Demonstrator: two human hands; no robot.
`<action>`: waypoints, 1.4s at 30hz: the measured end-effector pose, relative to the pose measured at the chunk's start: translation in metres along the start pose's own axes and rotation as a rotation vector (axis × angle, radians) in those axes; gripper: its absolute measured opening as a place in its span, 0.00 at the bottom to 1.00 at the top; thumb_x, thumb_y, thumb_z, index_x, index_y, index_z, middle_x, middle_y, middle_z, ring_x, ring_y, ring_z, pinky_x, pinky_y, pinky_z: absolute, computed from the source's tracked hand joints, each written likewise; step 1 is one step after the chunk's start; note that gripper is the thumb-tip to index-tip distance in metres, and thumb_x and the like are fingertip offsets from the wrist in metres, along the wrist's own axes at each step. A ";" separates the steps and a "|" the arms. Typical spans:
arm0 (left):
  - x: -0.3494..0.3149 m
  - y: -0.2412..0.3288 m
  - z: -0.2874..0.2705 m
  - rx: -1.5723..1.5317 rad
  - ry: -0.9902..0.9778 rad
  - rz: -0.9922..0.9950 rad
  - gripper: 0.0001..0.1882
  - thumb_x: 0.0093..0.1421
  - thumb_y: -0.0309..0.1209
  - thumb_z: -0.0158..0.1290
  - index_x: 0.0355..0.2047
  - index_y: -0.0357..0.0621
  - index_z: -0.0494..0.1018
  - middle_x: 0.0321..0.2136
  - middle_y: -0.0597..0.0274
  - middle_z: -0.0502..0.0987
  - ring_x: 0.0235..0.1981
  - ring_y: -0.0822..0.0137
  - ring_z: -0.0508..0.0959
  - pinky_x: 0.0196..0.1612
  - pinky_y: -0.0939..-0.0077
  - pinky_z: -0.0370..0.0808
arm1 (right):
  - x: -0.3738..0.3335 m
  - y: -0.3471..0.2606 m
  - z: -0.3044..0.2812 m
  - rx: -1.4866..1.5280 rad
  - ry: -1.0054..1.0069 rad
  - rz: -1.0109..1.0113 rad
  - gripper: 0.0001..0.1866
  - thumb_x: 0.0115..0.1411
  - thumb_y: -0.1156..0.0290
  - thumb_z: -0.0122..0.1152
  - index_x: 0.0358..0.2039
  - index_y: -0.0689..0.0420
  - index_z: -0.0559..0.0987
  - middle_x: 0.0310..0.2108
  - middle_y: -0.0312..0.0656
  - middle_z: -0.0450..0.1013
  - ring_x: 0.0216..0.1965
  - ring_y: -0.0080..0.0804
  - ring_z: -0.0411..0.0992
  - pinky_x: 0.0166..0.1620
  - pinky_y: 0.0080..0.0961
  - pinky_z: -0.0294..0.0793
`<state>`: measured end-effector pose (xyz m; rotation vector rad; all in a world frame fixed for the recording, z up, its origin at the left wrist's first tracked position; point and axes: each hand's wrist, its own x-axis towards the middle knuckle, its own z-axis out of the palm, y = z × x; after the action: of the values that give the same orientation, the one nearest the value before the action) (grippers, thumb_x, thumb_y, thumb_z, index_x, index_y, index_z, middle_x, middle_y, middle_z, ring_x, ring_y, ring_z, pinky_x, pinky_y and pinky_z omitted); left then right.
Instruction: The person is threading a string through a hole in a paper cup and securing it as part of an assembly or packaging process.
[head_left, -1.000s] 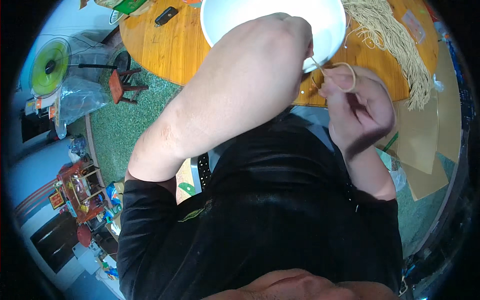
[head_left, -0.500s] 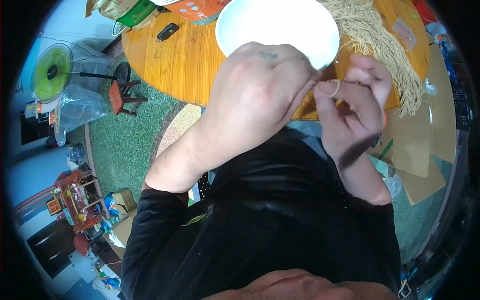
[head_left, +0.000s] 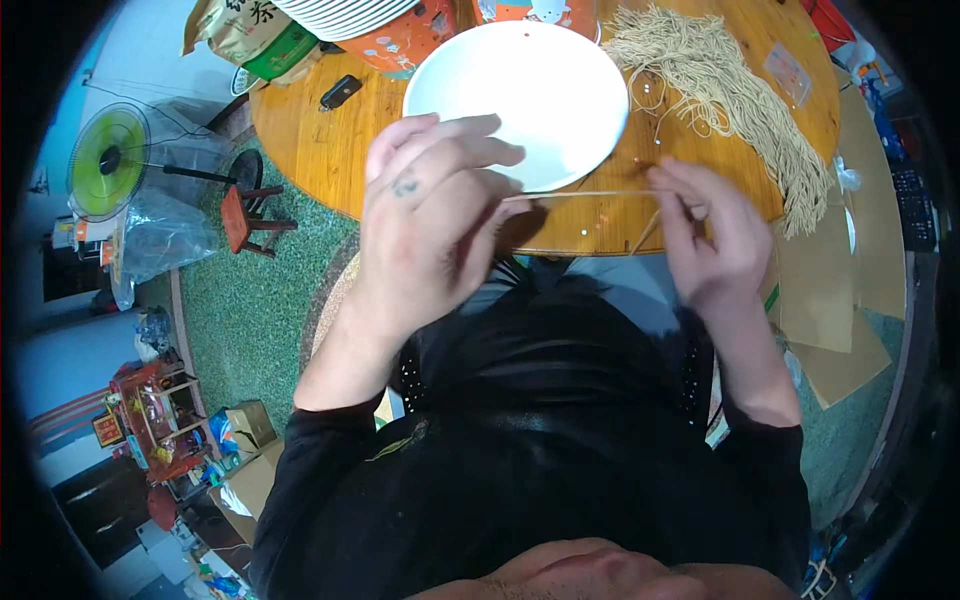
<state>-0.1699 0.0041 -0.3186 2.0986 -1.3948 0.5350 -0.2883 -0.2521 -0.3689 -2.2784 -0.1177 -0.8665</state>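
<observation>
A thin tan cord [head_left: 590, 193] runs nearly straight between my two hands, just above the table's front edge. My left hand [head_left: 425, 220] pinches one end between thumb and a finger, its other fingers loosely bent. Closed on the cord farther right is my right hand [head_left: 725, 225], with a short tail of cord hanging below its fingertips. Behind the hands a large white bowl [head_left: 500, 85] rests on the wooden table [head_left: 310, 150]; my left fingers overlap its lower rim. A thick bundle of similar tan cords [head_left: 705, 85] lies to the bowl's right.
Stacked white dishes [head_left: 340, 12], an orange container [head_left: 400, 45] and a green-and-tan bag [head_left: 255, 40] stand at the back left. A black key fob [head_left: 341, 92] lies near them. Left of the table are a small red stool [head_left: 240, 218] and a green fan [head_left: 110, 160]. Cardboard [head_left: 820, 290] lies at right.
My hands have moved apart from close together, my left going left and slightly down, and the cord is now stretched between them. More of the bowl and table shows.
</observation>
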 end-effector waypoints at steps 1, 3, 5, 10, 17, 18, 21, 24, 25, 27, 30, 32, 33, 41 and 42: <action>-0.004 -0.002 -0.005 0.030 -0.022 0.011 0.07 0.54 0.26 0.69 0.31 0.46 0.80 0.44 0.63 0.84 0.58 0.55 0.81 0.65 0.50 0.67 | 0.000 0.007 -0.003 -0.051 0.030 0.003 0.13 0.61 0.81 0.70 0.47 0.60 0.86 0.38 0.46 0.85 0.38 0.37 0.85 0.39 0.29 0.82; -0.014 -0.009 -0.018 0.079 -0.086 0.003 0.08 0.54 0.25 0.68 0.31 0.47 0.79 0.48 0.61 0.83 0.62 0.53 0.79 0.70 0.46 0.63 | -0.002 0.020 -0.015 -0.110 -0.001 0.074 0.12 0.64 0.77 0.68 0.48 0.58 0.87 0.38 0.46 0.85 0.38 0.40 0.85 0.40 0.30 0.82; -0.018 -0.020 -0.029 0.093 -0.103 -0.019 0.08 0.54 0.26 0.68 0.32 0.46 0.80 0.50 0.60 0.83 0.65 0.53 0.77 0.72 0.45 0.62 | 0.000 0.023 -0.029 -0.221 -0.044 0.125 0.09 0.66 0.70 0.68 0.44 0.56 0.89 0.36 0.46 0.85 0.36 0.41 0.84 0.41 0.31 0.81; -0.022 -0.076 -0.061 -0.066 -0.090 -0.078 0.04 0.65 0.28 0.64 0.38 0.43 0.82 0.56 0.56 0.81 0.70 0.45 0.71 0.70 0.51 0.67 | 0.007 0.015 -0.044 -0.314 -0.104 0.275 0.09 0.65 0.68 0.70 0.43 0.56 0.89 0.34 0.46 0.84 0.33 0.40 0.83 0.39 0.31 0.80; -0.043 -0.070 -0.033 0.091 0.448 -0.129 0.17 0.62 0.20 0.59 0.51 0.37 0.76 0.50 0.49 0.80 0.56 0.49 0.79 0.62 0.58 0.74 | 0.001 0.004 -0.035 0.457 -0.236 0.741 0.12 0.72 0.65 0.66 0.44 0.62 0.85 0.31 0.40 0.84 0.26 0.20 0.78 0.30 0.19 0.75; -0.052 -0.054 -0.019 0.003 0.585 -0.120 0.16 0.61 0.20 0.59 0.50 0.35 0.76 0.48 0.47 0.80 0.52 0.49 0.79 0.59 0.58 0.75 | 0.001 0.000 -0.036 0.662 -0.278 0.783 0.13 0.73 0.64 0.64 0.44 0.63 0.84 0.31 0.40 0.83 0.24 0.17 0.77 0.27 0.16 0.74; -0.053 -0.003 0.001 0.201 0.295 -0.032 0.24 0.55 0.29 0.69 0.51 0.40 0.76 0.48 0.54 0.79 0.52 0.51 0.77 0.59 0.57 0.69 | 0.004 -0.014 -0.040 1.040 -0.364 0.841 0.13 0.76 0.65 0.60 0.43 0.64 0.82 0.29 0.43 0.82 0.20 0.18 0.75 0.22 0.14 0.73; -0.044 0.008 0.012 0.172 0.114 -0.126 0.24 0.60 0.33 0.68 0.54 0.42 0.76 0.47 0.57 0.79 0.52 0.55 0.77 0.63 0.53 0.63 | 0.007 -0.015 -0.042 1.431 -0.397 0.724 0.13 0.77 0.66 0.56 0.47 0.65 0.80 0.29 0.44 0.81 0.17 0.19 0.73 0.20 0.13 0.72; -0.045 0.005 0.010 0.173 0.042 -0.154 0.20 0.60 0.28 0.65 0.53 0.46 0.79 0.49 0.57 0.81 0.54 0.56 0.79 0.68 0.51 0.61 | 0.012 -0.012 -0.043 1.549 -0.424 0.637 0.15 0.79 0.64 0.53 0.51 0.65 0.77 0.33 0.45 0.81 0.18 0.18 0.71 0.18 0.14 0.71; -0.045 -0.012 0.002 0.202 0.046 -0.094 0.14 0.62 0.26 0.62 0.49 0.49 0.81 0.46 0.61 0.82 0.56 0.57 0.80 0.70 0.50 0.60 | 0.026 -0.007 -0.035 1.820 -0.384 0.502 0.16 0.80 0.64 0.50 0.54 0.64 0.75 0.40 0.46 0.81 0.22 0.16 0.68 0.19 0.13 0.68; -0.046 -0.042 -0.015 0.155 0.049 -0.113 0.11 0.62 0.19 0.57 0.42 0.49 0.81 0.46 0.63 0.83 0.62 0.55 0.79 0.75 0.43 0.54 | 0.036 0.004 -0.032 1.848 -0.353 0.493 0.18 0.80 0.64 0.49 0.58 0.65 0.75 0.44 0.46 0.81 0.24 0.15 0.65 0.21 0.10 0.66; -0.048 -0.052 -0.025 0.128 -0.003 -0.165 0.13 0.64 0.18 0.55 0.43 0.48 0.82 0.49 0.60 0.83 0.66 0.51 0.76 0.75 0.40 0.56 | 0.038 0.006 -0.025 1.814 -0.329 0.508 0.18 0.80 0.65 0.49 0.60 0.65 0.75 0.44 0.46 0.82 0.25 0.14 0.65 0.22 0.09 0.66; -0.049 -0.053 -0.027 0.100 -0.013 -0.178 0.14 0.65 0.18 0.54 0.45 0.48 0.82 0.50 0.59 0.83 0.66 0.49 0.75 0.75 0.40 0.57 | 0.036 0.005 -0.024 1.690 -0.293 0.531 0.18 0.80 0.66 0.50 0.60 0.65 0.76 0.45 0.47 0.82 0.25 0.14 0.65 0.23 0.10 0.66; -0.043 -0.019 -0.005 -0.025 0.171 -0.056 0.16 0.60 0.24 0.64 0.49 0.39 0.80 0.53 0.49 0.82 0.60 0.45 0.79 0.65 0.50 0.72 | 0.024 -0.004 0.000 1.375 -0.275 0.572 0.17 0.77 0.60 0.57 0.56 0.57 0.82 0.46 0.45 0.84 0.30 0.14 0.75 0.30 0.12 0.74; -0.041 -0.017 -0.001 -0.053 0.171 -0.058 0.16 0.60 0.25 0.64 0.49 0.39 0.80 0.53 0.49 0.82 0.60 0.45 0.79 0.65 0.51 0.72 | 0.026 -0.005 0.003 1.298 -0.281 0.565 0.17 0.77 0.60 0.58 0.56 0.57 0.82 0.46 0.43 0.85 0.32 0.15 0.78 0.32 0.13 0.76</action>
<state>-0.1692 0.0387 -0.3464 1.9946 -1.2350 0.6305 -0.2684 -0.2506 -0.3518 -1.0679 -0.1038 -0.0456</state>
